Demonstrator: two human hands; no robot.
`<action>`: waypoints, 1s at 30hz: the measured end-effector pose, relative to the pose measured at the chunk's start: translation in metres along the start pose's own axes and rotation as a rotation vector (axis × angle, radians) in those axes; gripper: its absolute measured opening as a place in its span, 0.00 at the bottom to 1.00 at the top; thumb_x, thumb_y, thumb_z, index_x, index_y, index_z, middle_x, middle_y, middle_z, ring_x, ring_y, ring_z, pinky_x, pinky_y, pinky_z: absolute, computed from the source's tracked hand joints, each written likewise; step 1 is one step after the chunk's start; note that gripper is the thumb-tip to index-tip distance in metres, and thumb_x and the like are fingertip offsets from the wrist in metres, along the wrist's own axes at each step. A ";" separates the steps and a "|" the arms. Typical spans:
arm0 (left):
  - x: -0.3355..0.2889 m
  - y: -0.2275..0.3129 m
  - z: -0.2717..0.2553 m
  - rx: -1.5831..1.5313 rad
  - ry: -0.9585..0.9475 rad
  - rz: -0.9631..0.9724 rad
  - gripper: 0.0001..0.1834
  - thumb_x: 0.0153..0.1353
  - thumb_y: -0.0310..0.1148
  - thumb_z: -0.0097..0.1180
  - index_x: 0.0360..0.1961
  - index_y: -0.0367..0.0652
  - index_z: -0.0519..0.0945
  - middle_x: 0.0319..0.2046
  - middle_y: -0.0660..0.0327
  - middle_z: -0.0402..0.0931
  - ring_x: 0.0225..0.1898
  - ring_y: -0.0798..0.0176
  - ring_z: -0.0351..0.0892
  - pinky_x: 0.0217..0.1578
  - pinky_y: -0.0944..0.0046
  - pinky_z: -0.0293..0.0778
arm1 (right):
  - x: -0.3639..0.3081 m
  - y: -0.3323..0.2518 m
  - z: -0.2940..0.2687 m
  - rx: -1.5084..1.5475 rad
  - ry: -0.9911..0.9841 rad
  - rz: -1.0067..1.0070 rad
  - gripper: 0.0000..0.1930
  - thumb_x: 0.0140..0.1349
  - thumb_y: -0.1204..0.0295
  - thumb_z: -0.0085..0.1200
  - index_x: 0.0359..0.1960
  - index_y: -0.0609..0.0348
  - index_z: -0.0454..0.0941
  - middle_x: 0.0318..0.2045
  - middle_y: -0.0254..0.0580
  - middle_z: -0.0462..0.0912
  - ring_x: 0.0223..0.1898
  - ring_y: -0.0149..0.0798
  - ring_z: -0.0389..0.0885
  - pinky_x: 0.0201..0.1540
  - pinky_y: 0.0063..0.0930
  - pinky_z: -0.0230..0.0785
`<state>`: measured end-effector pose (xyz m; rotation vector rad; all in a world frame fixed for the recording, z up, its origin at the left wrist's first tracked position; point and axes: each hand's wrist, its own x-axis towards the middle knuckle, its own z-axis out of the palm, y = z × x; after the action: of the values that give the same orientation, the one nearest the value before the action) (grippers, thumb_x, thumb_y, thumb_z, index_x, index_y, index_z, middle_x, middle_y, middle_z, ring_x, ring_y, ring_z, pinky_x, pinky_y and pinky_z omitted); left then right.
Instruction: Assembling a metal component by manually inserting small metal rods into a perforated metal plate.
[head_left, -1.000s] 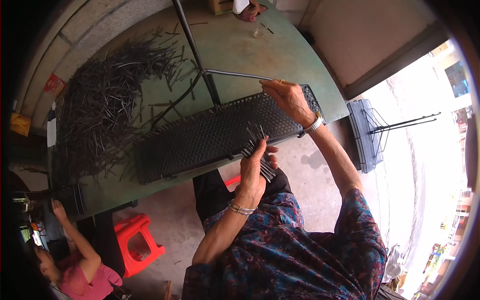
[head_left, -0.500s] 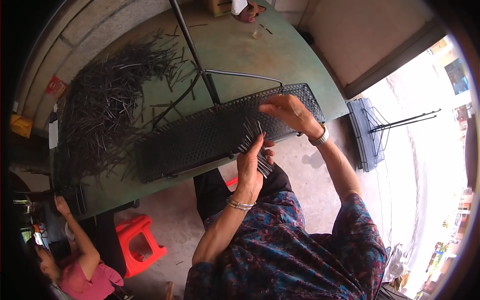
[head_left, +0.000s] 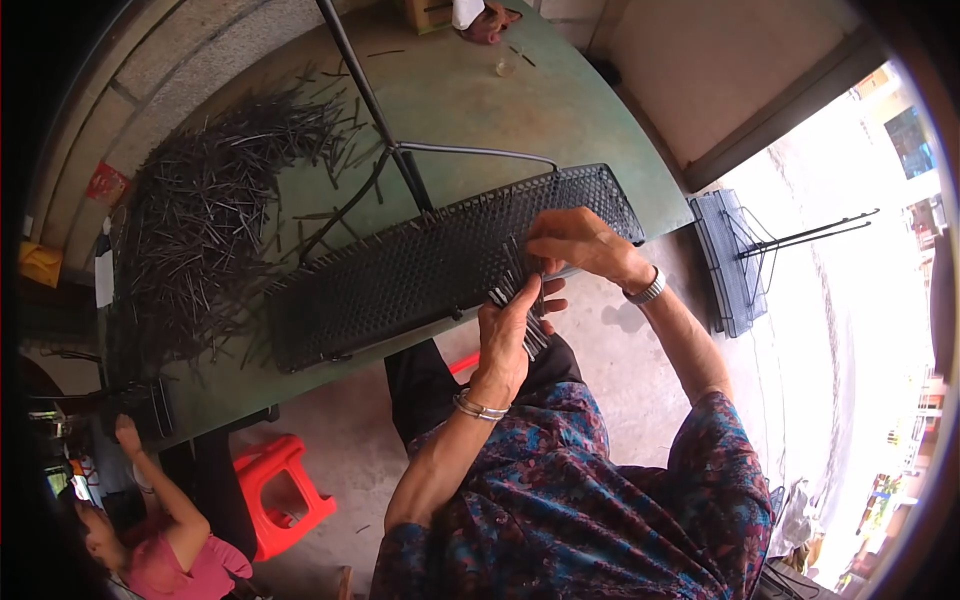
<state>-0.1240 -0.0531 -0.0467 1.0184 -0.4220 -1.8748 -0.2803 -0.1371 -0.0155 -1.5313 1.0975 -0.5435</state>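
My left hand (head_left: 508,340) is closed round a bundle of thin dark strips (head_left: 534,343), whose ends fan out past the thumb. Close above it, my right hand (head_left: 580,243) has thumb and fingertips pinched together at the top of the bundle; what sits between them is hidden. Both hands are at the near edge of a long black perforated metal rack (head_left: 400,270), which lies on a green table (head_left: 450,110). Short strip ends stick up along the rack's far edge.
A heap of loose dark strips (head_left: 200,200) covers the table's left side. A metal pole (head_left: 352,70) with braces rises from the rack. At lower left a co-worker (head_left: 180,550) reaches to another black piece, near a red stool (head_left: 285,500). More racks (head_left: 728,265) stand at right.
My right hand has come down from above the rack to the top of the strips, its fingers now pinched there. My left hand keeps hold of the bundle. The co-worker's hand has lowered slightly.
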 end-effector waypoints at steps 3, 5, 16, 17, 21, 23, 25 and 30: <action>0.002 -0.001 0.001 -0.044 0.031 0.025 0.14 0.64 0.36 0.56 0.47 0.41 0.78 0.41 0.56 0.82 0.36 0.60 0.84 0.23 0.70 0.71 | -0.005 -0.005 -0.002 0.090 0.002 0.015 0.09 0.62 0.72 0.53 0.36 0.67 0.76 0.24 0.38 0.79 0.28 0.29 0.79 0.32 0.23 0.73; 0.004 -0.001 0.000 -0.084 0.072 0.019 0.13 0.64 0.36 0.56 0.46 0.40 0.78 0.41 0.55 0.82 0.37 0.58 0.84 0.24 0.70 0.73 | -0.006 -0.008 -0.006 0.158 0.015 0.017 0.08 0.63 0.73 0.53 0.37 0.67 0.75 0.24 0.37 0.78 0.28 0.28 0.79 0.33 0.23 0.73; 0.006 -0.021 -0.002 -0.125 0.108 -0.179 0.12 0.64 0.37 0.56 0.43 0.41 0.77 0.36 0.54 0.81 0.35 0.59 0.83 0.31 0.64 0.78 | 0.041 -0.003 -0.026 -0.253 0.570 -0.410 0.05 0.63 0.75 0.52 0.37 0.65 0.75 0.26 0.39 0.82 0.31 0.29 0.83 0.36 0.23 0.73; 0.006 -0.023 -0.003 -0.127 0.112 -0.179 0.12 0.64 0.37 0.56 0.43 0.41 0.77 0.36 0.54 0.81 0.35 0.59 0.83 0.31 0.64 0.78 | 0.044 -0.002 -0.027 -0.268 0.555 -0.393 0.05 0.63 0.75 0.52 0.36 0.64 0.75 0.26 0.39 0.82 0.31 0.29 0.83 0.36 0.24 0.73; 0.007 -0.028 -0.004 -0.202 0.131 -0.176 0.12 0.65 0.37 0.56 0.42 0.40 0.77 0.33 0.55 0.81 0.32 0.61 0.82 0.31 0.63 0.78 | 0.049 0.003 -0.033 -0.330 0.526 -0.397 0.04 0.63 0.75 0.52 0.35 0.64 0.75 0.25 0.39 0.81 0.31 0.29 0.83 0.35 0.24 0.72; 0.006 -0.029 -0.004 -0.231 0.144 -0.163 0.11 0.65 0.37 0.55 0.42 0.40 0.77 0.32 0.56 0.80 0.31 0.61 0.81 0.30 0.63 0.78 | 0.050 0.001 -0.034 -0.334 0.504 -0.382 0.04 0.63 0.75 0.52 0.34 0.64 0.75 0.25 0.38 0.81 0.31 0.30 0.83 0.35 0.24 0.72; 0.006 -0.030 -0.005 -0.208 0.144 -0.145 0.11 0.65 0.37 0.55 0.41 0.39 0.77 0.28 0.59 0.78 0.27 0.65 0.78 0.29 0.64 0.77 | 0.051 -0.002 -0.035 -0.352 0.503 -0.385 0.04 0.63 0.75 0.52 0.34 0.64 0.75 0.25 0.39 0.81 0.31 0.30 0.83 0.35 0.24 0.72; 0.004 -0.027 -0.003 -0.202 0.112 -0.117 0.12 0.66 0.37 0.55 0.41 0.38 0.76 0.24 0.64 0.73 0.23 0.70 0.73 0.26 0.66 0.75 | 0.055 -0.002 -0.038 -0.416 0.472 -0.416 0.04 0.63 0.74 0.53 0.33 0.63 0.75 0.25 0.39 0.81 0.30 0.30 0.83 0.34 0.23 0.72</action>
<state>-0.1379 -0.0426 -0.0685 1.0233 -0.1061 -1.9087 -0.2858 -0.2036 -0.0153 -2.0820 1.3069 -1.0515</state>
